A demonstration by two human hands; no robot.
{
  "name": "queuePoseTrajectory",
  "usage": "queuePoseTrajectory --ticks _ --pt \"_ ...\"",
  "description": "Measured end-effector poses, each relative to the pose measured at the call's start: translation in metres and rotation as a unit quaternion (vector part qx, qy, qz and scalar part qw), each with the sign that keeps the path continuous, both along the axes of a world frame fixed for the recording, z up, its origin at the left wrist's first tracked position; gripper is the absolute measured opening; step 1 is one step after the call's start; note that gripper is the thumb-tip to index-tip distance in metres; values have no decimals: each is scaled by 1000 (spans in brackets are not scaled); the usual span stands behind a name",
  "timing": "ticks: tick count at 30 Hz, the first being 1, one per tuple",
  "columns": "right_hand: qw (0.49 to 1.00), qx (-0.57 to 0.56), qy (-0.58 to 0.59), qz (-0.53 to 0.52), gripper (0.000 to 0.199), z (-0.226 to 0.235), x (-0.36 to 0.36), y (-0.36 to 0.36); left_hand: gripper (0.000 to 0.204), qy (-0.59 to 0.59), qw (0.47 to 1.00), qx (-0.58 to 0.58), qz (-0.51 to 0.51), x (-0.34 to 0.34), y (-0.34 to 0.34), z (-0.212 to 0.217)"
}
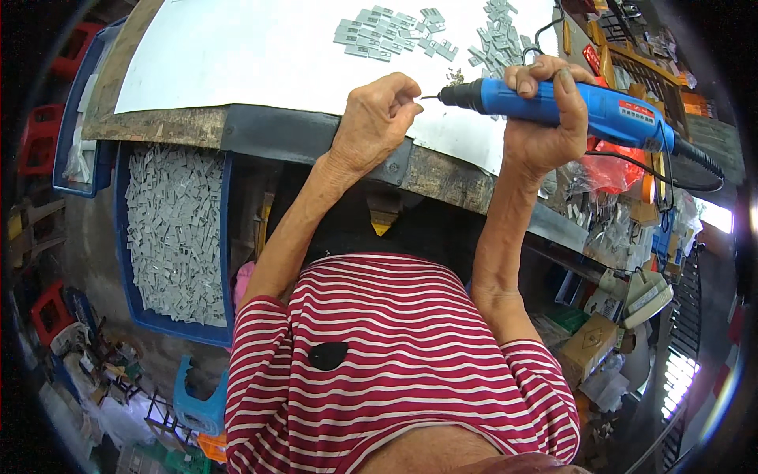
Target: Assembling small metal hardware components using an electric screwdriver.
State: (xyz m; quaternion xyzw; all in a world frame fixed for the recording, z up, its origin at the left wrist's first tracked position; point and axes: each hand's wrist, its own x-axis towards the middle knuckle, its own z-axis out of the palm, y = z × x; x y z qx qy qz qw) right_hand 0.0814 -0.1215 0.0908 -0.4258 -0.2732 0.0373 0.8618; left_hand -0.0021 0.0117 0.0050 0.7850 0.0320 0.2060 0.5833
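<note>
My right hand (549, 114) is wrapped round a blue electric screwdriver (608, 117) with a black nose and a cable at its back. The tool lies level above the worktable, its thin bit pointing left. Close to the bit's tip, my left hand (377, 118) is closed in a pinch. What its fingers hold, if anything, is too small and hidden to make out. On the white sheet (237, 59) beyond my hands lie small grey flat parts (379, 33) in a loose group. A second heap of grey parts (501, 39) sits to its right, with a few small brass-coloured screws (455, 77) near the tool's nose.
A blue crate (229, 261) full of grey parts stands below the table's left side. The table's wooden front edge (450, 175) has a dark strip. Right of the tool are a red plastic bag (612, 170), cables and a cardboard box (591, 346). A blue stool (197, 403) stands lower left.
</note>
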Motion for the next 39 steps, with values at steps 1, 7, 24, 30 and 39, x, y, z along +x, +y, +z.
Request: queuePoseTrajectory --ticks 1,7,24,30,39 --pt "1000 1 0 0 9 1 1 -1 12 10 1000 -9 -4 0 1 1" --pt "1000 19 11 -14 9 3 2 -7 16 -42 967 222 116 22 30 -8" --pt "1000 0 -4 -16 8 -1 3 -12 10 -30 935 344 74 41 33 -15" --pt "999 -3 11 -38 10 -4 3 -12 11 -29 930 356 86 40 32 -21" --pt "999 0 8 -35 16 0 11 6 9 -10 952 293 92 30 25 -19"
